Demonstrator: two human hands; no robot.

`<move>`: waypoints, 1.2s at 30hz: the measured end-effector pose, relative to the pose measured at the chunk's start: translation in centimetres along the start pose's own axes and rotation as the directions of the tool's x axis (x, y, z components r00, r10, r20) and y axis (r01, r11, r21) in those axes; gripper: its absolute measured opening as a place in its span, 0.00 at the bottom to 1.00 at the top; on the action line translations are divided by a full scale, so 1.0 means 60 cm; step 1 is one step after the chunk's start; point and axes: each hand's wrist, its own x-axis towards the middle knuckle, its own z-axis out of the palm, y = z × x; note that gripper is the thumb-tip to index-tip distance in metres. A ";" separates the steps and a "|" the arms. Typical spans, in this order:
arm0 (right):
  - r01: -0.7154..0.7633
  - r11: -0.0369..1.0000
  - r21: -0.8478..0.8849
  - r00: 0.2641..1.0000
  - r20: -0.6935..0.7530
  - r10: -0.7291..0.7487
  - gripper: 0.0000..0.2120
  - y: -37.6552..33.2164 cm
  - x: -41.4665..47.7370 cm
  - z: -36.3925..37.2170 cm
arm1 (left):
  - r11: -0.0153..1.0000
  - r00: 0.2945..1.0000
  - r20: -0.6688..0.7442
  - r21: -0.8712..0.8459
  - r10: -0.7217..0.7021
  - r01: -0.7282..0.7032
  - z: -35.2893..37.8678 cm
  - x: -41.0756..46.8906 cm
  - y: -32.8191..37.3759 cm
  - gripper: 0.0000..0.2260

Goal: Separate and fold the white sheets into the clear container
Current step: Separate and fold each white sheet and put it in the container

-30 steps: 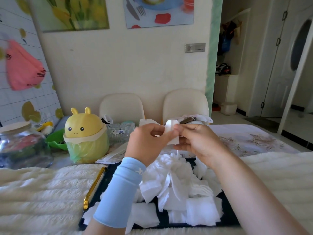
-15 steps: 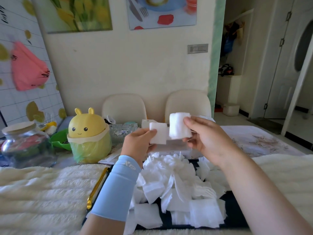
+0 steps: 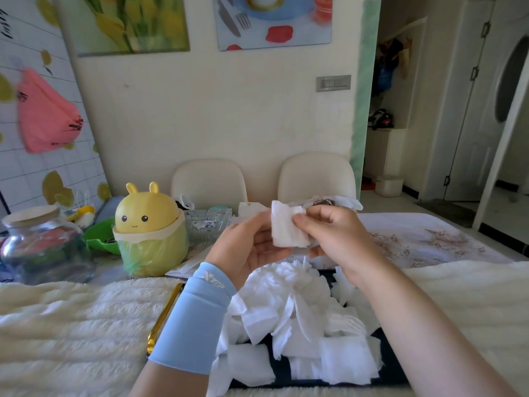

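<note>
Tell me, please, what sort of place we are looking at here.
Probably a home dining room: two cream chairs behind a cluttered table, and a cutlery-and-plate picture on the wall.

Two hands are raised, the left hand (image 3: 246,249) and the right hand (image 3: 339,242), with one small white sheet (image 3: 286,232) between them. Below is one dark tray (image 3: 392,366) carrying a heap of white sheets (image 3: 286,308), too overlapped to count. Behind are two cream chairs (image 3: 209,181), one yellow bunny-faced bin (image 3: 148,224), one glass jar (image 3: 43,247), one green bowl (image 3: 100,239), one clear container (image 3: 206,224) and two wall pictures (image 3: 128,21).
</note>
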 end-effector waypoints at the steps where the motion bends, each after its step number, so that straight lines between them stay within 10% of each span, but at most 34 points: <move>1: -0.025 0.999 0.033 1.000 0.012 0.025 0.05 0.001 0.001 0.000 | 1.000 1.000 0.027 0.022 0.001 -0.001 0.000 -0.002 0.002 0.19; 18: -0.251 0.896 0.367 0.965 0.169 0.201 0.13 0.008 0.007 -0.010 | 0.973 0.956 -0.229 0.179 0.185 -0.145 0.006 0.002 -0.011 0.05; 28: -0.254 0.843 0.475 0.967 0.118 0.225 0.06 0.010 0.010 -0.009 | 0.829 0.802 -0.342 0.468 0.490 -0.306 0.005 0.013 -0.011 0.02; 36: -0.242 0.883 0.401 0.968 0.036 0.249 0.10 0.020 0.014 -0.009 | 0.943 0.900 -0.331 -0.078 0.282 -0.324 0.002 0.000 0.012 0.04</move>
